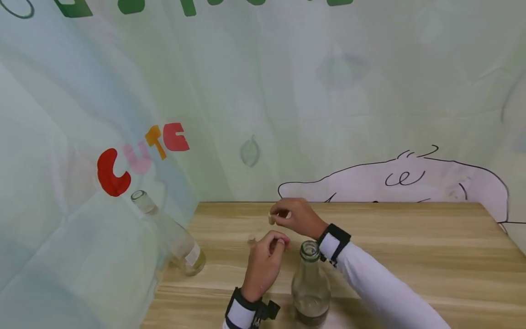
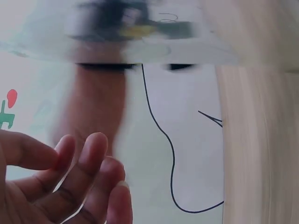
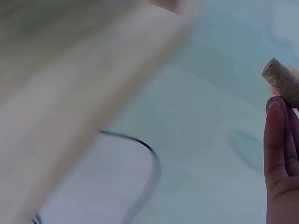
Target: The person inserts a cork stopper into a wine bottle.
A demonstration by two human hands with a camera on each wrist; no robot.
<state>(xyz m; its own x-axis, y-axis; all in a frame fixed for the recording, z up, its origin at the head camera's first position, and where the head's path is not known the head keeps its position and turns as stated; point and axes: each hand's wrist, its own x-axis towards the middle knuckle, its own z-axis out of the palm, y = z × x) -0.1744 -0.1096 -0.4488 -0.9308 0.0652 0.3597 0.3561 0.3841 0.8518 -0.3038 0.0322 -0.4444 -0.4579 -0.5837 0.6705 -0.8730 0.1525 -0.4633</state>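
My right hand [image 1: 300, 218] is raised over the far part of the table and pinches a small cork [image 3: 282, 81] by its fingertips. In the head view that cork shows at the tips of thumb and forefinger. My left hand [image 1: 264, 260] is just nearer, with its fingers loosely bent and thumb near the forefinger; nothing shows between them in the left wrist view. Beside its knuckles a second cork [image 1: 251, 239] is partly hidden. An uncorked clear glass bottle [image 1: 311, 288] stands upright between the two forearms.
Another clear glass bottle [image 1: 185, 251] with a white label stands near the table's left edge, its mouth uncorked. The wooden table [image 1: 411, 256] ends at a printed cloth backdrop [image 1: 287, 105] behind and to the left. Both wrists wear black straps.
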